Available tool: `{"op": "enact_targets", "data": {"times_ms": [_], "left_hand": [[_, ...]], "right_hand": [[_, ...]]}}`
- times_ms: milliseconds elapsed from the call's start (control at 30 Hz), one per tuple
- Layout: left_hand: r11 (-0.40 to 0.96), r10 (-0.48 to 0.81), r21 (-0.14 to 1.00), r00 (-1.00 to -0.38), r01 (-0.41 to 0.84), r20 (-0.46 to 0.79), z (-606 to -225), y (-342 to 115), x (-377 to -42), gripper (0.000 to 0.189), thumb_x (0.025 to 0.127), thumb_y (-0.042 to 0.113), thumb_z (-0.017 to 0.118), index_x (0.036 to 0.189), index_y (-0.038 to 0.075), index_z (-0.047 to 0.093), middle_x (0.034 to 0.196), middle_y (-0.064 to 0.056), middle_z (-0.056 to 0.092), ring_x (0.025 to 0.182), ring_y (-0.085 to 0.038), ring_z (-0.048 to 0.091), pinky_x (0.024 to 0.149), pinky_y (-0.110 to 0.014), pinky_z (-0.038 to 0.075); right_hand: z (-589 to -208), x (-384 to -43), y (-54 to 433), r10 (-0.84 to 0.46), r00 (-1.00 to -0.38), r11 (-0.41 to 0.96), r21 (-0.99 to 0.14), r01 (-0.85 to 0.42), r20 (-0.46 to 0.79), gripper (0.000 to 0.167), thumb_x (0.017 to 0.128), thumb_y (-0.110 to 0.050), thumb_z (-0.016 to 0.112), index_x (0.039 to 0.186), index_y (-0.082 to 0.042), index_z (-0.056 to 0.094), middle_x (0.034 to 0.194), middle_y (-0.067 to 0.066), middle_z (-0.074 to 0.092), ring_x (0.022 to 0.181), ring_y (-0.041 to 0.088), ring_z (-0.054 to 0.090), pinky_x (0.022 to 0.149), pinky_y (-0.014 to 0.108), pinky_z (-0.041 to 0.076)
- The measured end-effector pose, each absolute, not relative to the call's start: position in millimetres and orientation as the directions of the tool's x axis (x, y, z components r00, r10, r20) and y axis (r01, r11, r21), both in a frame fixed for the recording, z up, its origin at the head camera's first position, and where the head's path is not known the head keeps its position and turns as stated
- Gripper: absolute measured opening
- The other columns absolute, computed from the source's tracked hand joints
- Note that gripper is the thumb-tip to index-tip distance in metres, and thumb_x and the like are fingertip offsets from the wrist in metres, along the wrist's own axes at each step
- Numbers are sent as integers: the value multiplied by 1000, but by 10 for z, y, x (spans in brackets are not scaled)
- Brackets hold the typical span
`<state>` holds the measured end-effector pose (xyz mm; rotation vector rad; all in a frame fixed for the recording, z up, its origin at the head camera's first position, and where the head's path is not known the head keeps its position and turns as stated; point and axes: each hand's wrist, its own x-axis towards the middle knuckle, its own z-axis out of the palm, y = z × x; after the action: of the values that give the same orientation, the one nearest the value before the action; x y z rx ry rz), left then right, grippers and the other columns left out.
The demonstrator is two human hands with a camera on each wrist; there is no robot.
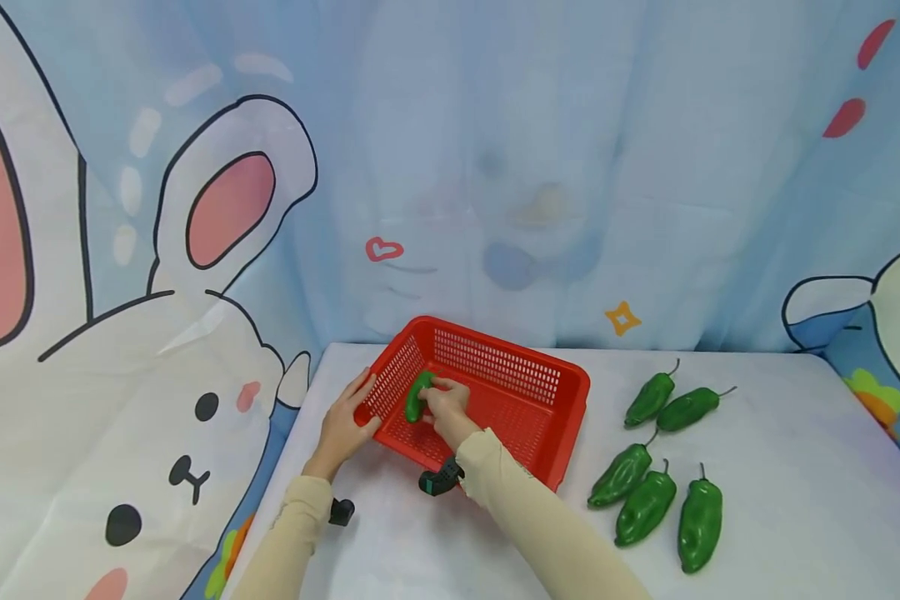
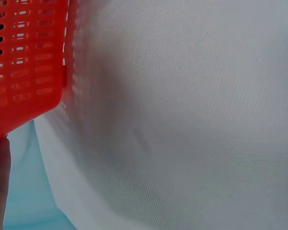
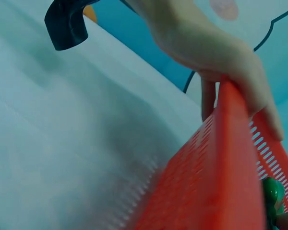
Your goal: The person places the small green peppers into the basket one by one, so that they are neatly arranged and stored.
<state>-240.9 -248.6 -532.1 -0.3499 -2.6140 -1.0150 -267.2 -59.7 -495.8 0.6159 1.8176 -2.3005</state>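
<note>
A red plastic basket [image 1: 579, 392] with slotted walls stands on the white table. My left hand [image 1: 342, 433] holds its left end, and in the right wrist view the fingers of that left hand [image 3: 240, 62] straddle the rim. Inside the basket, toward its left end, is a green pepper [image 1: 417, 398]. My right hand [image 1: 448, 408] reaches over the near wall and pinches this pepper from its right side. Only a bit of the pepper [image 3: 272, 191] shows past the rim in the right wrist view.
Several green peppers with stems lie on the table right of the basket, among them a far pepper [image 1: 650, 398] and a near pepper [image 1: 700, 527]. A blue printed curtain [image 1: 450, 167] hangs behind the table, and a rabbit print [image 1: 157, 433] covers the left side.
</note>
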Motion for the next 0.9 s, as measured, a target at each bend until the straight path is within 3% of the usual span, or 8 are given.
{"op": "enact_targets", "data": {"times_ms": [233, 500, 900], "left_hand": [[715, 110, 612, -920, 337, 377, -5346, -2476, -2394, 71, 78, 9, 67, 147, 8, 48, 155, -4, 39, 137, -30, 44, 97, -53, 47], [719, 122, 603, -917, 346, 380, -5359, -2499, -2407, 69, 79, 9, 67, 146, 7, 48, 155, -5, 40, 137, -31, 43, 101, -53, 45], [716, 130, 603, -916, 352, 380, -5356, -2527, -2450, 70, 80, 9, 65, 147, 7, 47, 156, -4, 38, 136, -30, 44, 98, -51, 47]], "right_hand": [[-5093, -2692, -624, 168, -881, -289, -877, 384, -442, 42, 86, 6, 64, 128, 4, 61, 132, 29, 52, 108, 42, 62, 77, 51, 57], [-5157, -2770, -775, 158, -844, -365, -825, 432, -512, 45, 84, 10, 63, 129, 5, 59, 135, 29, 52, 119, 43, 56, 90, 58, 51], [-5221, -2847, -918, 211, -859, -244, -876, 415, -466, 41, 81, 9, 65, 122, 5, 63, 126, 28, 59, 106, 42, 63, 76, 51, 57]]}}
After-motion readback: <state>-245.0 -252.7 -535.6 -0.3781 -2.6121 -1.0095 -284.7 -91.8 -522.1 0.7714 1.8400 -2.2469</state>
